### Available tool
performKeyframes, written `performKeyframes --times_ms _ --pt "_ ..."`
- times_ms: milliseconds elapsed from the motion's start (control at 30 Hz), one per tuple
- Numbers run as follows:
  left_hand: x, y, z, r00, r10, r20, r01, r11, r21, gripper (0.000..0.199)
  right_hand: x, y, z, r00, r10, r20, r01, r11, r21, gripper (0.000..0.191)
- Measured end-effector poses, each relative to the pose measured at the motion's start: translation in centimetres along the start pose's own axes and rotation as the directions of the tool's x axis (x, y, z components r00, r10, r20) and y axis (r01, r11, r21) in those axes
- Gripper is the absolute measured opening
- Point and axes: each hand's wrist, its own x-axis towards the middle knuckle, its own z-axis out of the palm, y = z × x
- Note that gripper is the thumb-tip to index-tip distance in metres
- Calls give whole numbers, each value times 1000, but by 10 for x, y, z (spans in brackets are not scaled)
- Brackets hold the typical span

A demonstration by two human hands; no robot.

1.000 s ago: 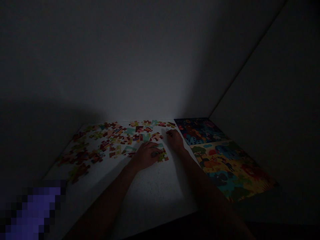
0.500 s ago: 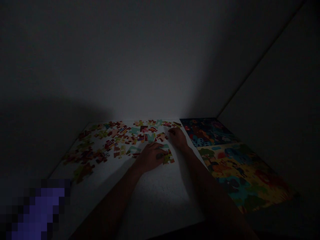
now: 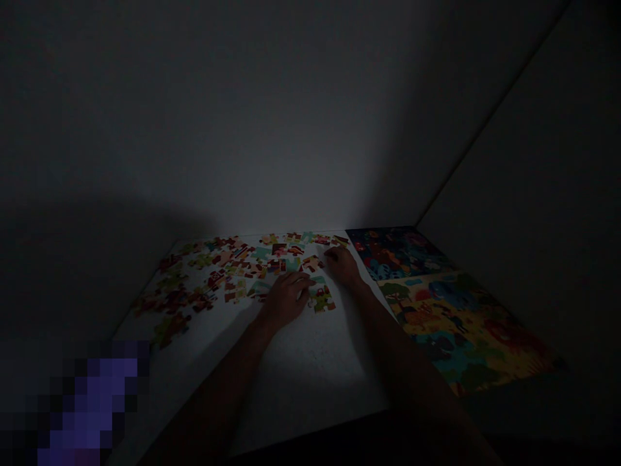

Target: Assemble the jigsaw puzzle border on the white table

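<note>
My left hand is low over the white table, fingers reaching forward and thumb apart from them. Just right of its fingertips lies a small joined patch of puzzle pieces in green, yellow and light blue, with a little red shape on it. I see nothing gripped in this hand. My right hand rests farther back, its fingers curled together; whatever they hold, if anything, is hidden in the dark. A reddish and cream puzzle piece lies left of its fingertips.
Many loose puzzle pieces spread over the table's left and back. To the right lie a dark blue picture puzzle and a yellow animal picture puzzle. A pale wall stands behind the table. A blurred purple patch is at lower left.
My left hand has drawn back to the left; its thumb is off the joined patch, which shows more fully. My right hand stays nearly still. The view has shifted slightly.
</note>
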Motion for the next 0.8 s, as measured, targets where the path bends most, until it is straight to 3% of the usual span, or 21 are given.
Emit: performKeyframes --times_ms 233,600,800 --pt "-19 -6 -20 974 -207 -88 220 961 169 37 -4 -4 -3 1000 -21 21 20 998 61 26" --pt "-72 1 -38 941 -318 -116 339 881 329 37 -7 -3 -2 998 -53 14 52 997 59 23" --pt "-83 6 -39 941 -321 -109 339 891 301 34 -7 -7 -6 997 -63 46 61 998 35 21"
